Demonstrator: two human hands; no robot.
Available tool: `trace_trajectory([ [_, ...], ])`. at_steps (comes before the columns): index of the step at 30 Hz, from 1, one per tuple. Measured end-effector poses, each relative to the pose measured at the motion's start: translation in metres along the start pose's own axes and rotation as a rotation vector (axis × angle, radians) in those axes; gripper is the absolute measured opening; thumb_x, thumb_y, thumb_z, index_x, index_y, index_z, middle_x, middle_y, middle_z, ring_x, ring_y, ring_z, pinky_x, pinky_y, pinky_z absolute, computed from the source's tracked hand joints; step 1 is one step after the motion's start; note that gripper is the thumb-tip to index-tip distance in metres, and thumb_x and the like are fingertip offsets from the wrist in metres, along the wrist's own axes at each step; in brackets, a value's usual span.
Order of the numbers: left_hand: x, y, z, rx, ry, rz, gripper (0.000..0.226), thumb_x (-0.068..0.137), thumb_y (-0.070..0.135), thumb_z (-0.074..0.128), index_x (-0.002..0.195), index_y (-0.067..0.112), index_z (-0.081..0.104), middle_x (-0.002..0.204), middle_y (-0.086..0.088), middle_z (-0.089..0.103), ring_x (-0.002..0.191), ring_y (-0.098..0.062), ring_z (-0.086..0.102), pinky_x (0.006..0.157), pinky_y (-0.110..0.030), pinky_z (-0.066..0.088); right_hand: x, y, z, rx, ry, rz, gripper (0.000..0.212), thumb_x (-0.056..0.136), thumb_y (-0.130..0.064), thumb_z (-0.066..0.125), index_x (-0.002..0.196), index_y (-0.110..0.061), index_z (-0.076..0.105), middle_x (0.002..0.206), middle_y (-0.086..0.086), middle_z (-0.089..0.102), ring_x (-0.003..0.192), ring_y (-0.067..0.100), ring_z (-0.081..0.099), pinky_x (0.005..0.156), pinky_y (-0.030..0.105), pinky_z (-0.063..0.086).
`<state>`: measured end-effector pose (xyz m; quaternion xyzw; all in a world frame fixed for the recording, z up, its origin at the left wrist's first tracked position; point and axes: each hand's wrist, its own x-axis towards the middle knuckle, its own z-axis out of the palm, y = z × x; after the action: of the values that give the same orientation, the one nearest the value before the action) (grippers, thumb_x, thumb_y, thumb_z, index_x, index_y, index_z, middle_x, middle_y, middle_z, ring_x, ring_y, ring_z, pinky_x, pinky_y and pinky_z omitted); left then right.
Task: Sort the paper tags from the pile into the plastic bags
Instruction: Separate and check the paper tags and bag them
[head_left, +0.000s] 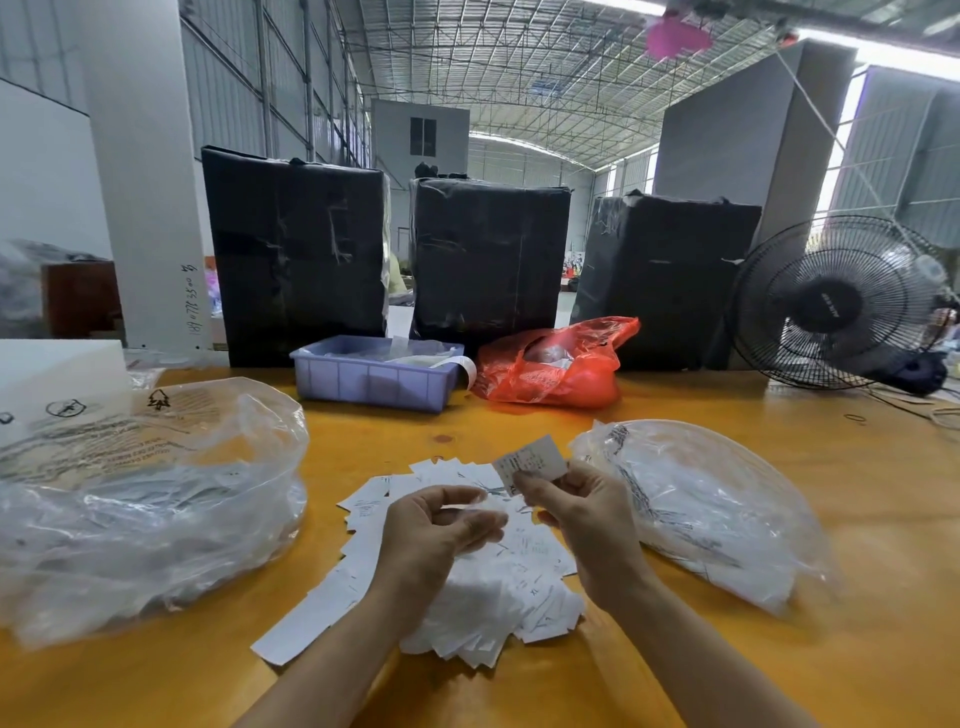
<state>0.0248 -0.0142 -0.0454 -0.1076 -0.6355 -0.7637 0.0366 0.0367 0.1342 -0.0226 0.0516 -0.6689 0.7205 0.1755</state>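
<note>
Head view: right hand (587, 512) pinches one tag (530, 461) above the pile (498, 582) near the tabletop's (519, 415) front edge; left hand (436, 530) hangs loosely curled, holding nothing.

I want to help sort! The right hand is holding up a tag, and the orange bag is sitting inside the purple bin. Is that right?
Not quite. The head view shows the orange bag on the table beside the purple bin, to its right, not inside it. The right hand does hold up a tag.

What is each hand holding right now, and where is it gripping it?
The right hand pinches one paper tag by its lower edge, above the pile of tags. The left hand is curled with blurred fingertips; any hold cannot be told.
</note>
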Motion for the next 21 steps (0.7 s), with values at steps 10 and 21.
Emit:
trace_trajectory([
  [10,-0.0022,0.0004,0.0036,-0.052,-0.056,-0.020,0.047,0.059,0.018,0.077,0.101,0.003,0.061,0.079,-0.015,0.074,0.076,-0.024,0.073,0.062,-0.019,0.054,-0.0035,0.0007,0.0001,-0.070,-0.055,-0.060,0.011,0.078,-0.003,0.073,0.081,-0.013,0.070,0.074,0.002,0.072,0.068,0.005,0.066,0.061,0.016,0.051],
  [21,0.0010,-0.0020,-0.0006,-0.032,-0.036,-0.006,0.036,0.068,0.022,0.074,0.097,0.004,0.065,0.077,-0.014,0.074,0.075,-0.022,0.073,0.062,-0.019,0.055,-0.0051,0.0004,-0.0007,-0.224,-0.091,-0.052,0.011,0.079,-0.004,0.073,0.082,-0.014,0.068,0.082,0.010,0.072,0.074,0.014,0.065,0.075,0.034,0.054],
])
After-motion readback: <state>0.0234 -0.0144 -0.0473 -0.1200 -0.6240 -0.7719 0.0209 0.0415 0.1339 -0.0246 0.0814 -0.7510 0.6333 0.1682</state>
